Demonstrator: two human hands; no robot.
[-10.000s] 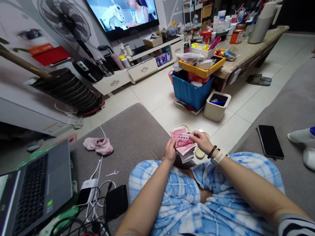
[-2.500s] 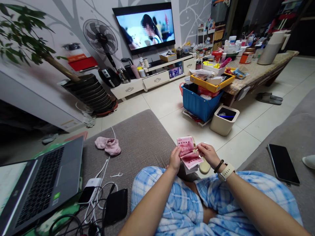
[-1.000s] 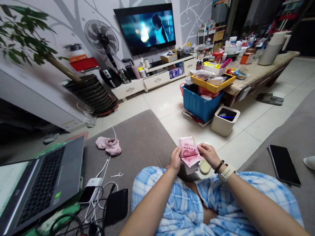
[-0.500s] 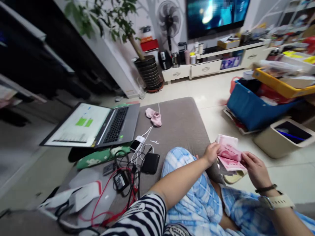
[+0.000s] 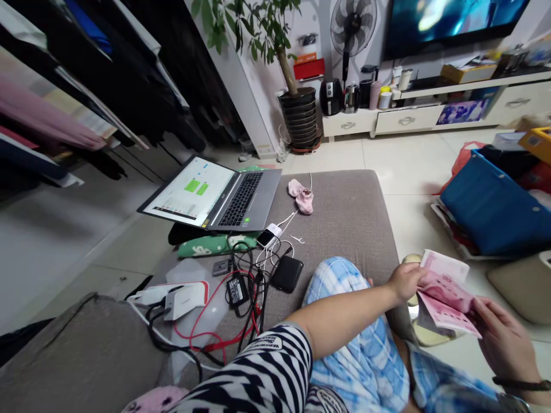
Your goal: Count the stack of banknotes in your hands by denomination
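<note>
Several pink banknotes (image 5: 450,289) are stretched between my two hands at the right of the view, fanned slightly apart. My left hand (image 5: 407,281) is closed on their left edge, and my right hand (image 5: 501,330) pinches their right edge. A clear plastic-looking sheet shows just beneath the notes. Below them on the floor lies a pale yellow slipper (image 5: 434,335), partly covered. My knees in blue checked trousers (image 5: 344,298) are under my left forearm.
On the grey couch (image 5: 348,201) are an open laptop (image 5: 249,198), pink socks (image 5: 301,197), a black wallet-like case (image 5: 287,273), a power adapter (image 5: 236,291) and tangled cables. A blue storage bin (image 5: 495,201) and a beige bin (image 5: 520,287) stand on the floor to the right.
The camera view has swung left, so the whole scene sits further right. Both hands still hold the banknotes, which look a little more spread apart.
</note>
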